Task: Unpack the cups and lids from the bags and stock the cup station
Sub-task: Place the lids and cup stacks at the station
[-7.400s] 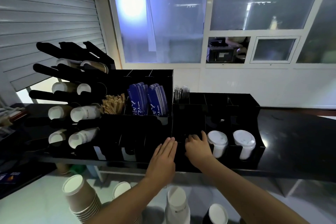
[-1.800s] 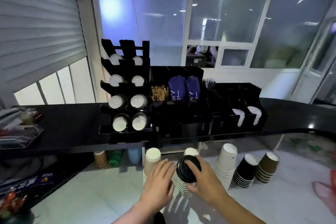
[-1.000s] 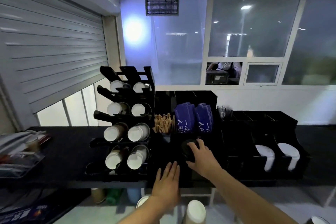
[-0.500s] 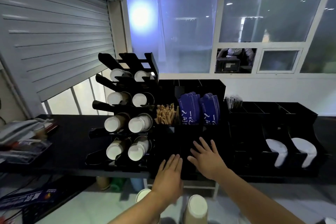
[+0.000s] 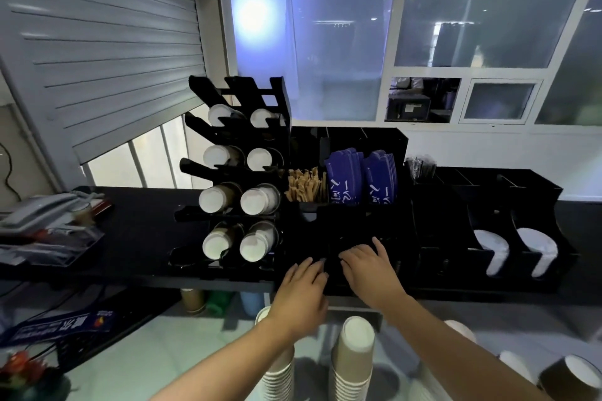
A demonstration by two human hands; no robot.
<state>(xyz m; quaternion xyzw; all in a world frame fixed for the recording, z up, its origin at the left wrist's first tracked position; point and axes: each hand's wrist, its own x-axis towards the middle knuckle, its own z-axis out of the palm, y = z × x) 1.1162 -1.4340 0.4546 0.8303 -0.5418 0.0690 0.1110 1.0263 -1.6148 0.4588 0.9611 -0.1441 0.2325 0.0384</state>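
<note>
Head view, looking forward and down at a black counter (image 5: 130,238). A black organiser (image 5: 399,143) with many compartments stands at the middle of it, and I place everything by that organiser.

My left hand (image 5: 303,290) lies against the organiser's front edge, fingers straight and loosely together, holding nothing. My right hand (image 5: 371,270) is just beside it, reaching over the same front edge. Its fingers bend down into a dark front compartment, and I cannot tell whether they hold anything there.

In the organiser's upper row sit brown sticks (image 5: 304,184) and, beside them, two packs of blue sleeves (image 5: 361,177).

Touching the organiser's left side is a tiered black cup rack (image 5: 280,98). It holds paper cups (image 5: 259,201) lying on their sides in pairs, white ends facing me.

To the organiser's right stands a second black tray unit (image 5: 521,185); two stacks of white lids (image 5: 495,251) lean in its front slots.

Below the organiser, under the counter edge, stacks of upturned paper cups (image 5: 353,355) stand on a pale surface — one stack is partly hidden by my left forearm. A dark cup (image 5: 568,378) stands well off to the lower right.
</note>
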